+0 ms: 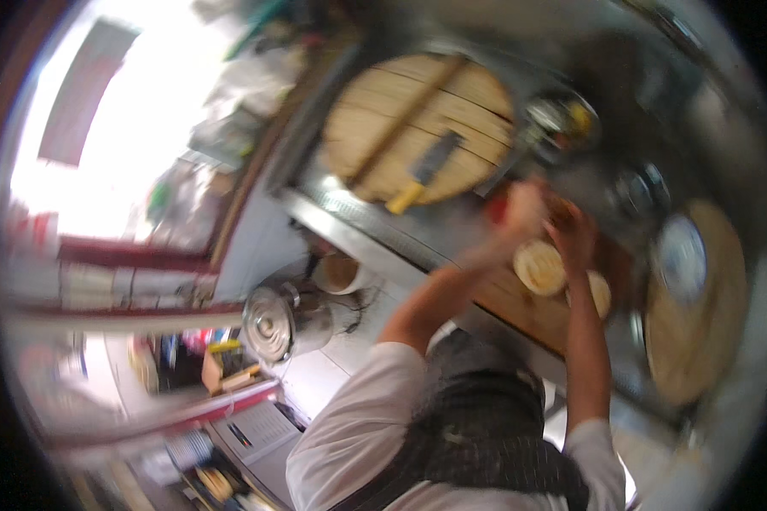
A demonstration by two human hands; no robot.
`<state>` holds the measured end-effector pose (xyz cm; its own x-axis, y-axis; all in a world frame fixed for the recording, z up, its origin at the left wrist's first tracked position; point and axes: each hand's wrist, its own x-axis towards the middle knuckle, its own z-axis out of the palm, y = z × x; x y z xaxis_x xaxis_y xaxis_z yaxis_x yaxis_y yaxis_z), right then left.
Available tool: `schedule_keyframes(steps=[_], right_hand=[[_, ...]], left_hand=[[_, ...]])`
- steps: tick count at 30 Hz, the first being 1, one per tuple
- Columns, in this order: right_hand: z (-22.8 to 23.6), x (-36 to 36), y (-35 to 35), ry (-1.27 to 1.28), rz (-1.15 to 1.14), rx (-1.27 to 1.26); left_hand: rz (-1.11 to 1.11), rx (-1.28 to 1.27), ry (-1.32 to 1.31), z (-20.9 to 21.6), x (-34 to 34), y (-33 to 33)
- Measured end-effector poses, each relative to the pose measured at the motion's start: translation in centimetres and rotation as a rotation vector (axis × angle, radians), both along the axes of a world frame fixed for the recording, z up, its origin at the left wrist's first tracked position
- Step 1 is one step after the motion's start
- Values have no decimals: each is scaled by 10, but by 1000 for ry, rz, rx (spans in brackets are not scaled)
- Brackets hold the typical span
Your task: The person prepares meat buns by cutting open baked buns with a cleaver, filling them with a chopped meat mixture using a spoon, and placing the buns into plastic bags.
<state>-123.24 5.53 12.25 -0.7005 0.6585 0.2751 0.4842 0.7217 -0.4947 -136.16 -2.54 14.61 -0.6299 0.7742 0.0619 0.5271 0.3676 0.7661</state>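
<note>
My left hand (527, 209) is over the far edge of a wooden cutting board (507, 308), beside a red thing (497, 207) whose kind is too blurred to tell. Motion smears its fingers. Close on its right, my right hand (573, 236) has its fingers curled at a small brownish thing that I cannot make out. Below the hands, a round pale flatbread (539, 267) with a browned top rests on the board. A second flatbread (600, 295) lies to its right, partly hidden behind my right forearm.
A round wooden board (358, 111) at the far left holds a long wooden stick (405, 122) and a yellow-handled, broad-bladed scraper (423, 173). Metal bowls (562, 123) stand behind my hands. At right, a white bowl (680, 260) sits on a round wooden lid or board (699, 341).
</note>
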Motion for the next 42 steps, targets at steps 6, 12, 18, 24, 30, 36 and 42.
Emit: schedule_keyframes(steps=[6, 12, 18, 24, 30, 36, 42], right_hand=[[-8, 8, 12, 2, -76, -215], [-19, 13, 4, 26, -83, -183], [-20, 14, 1, -5, -82, -206], [-23, 16, 5, -37, -75, -211], [-23, 18, 5, -1, -36, -235], [-18, 49, -2, -58, -150, -285], [-11, 115, -31, -477, -434, -340]], left_hand=[[154, 266, 121, 28, 10, -6], [153, 265, 189, 34, 9, -6], [300, 251, -32, 32, 7, -1], [313, 106, -19, 39, 6, 16], [269, 177, -30, 26, -3, 18], [148, 173, 111, 31, -13, 10], [102, 279, 134, 36, -14, 8]])
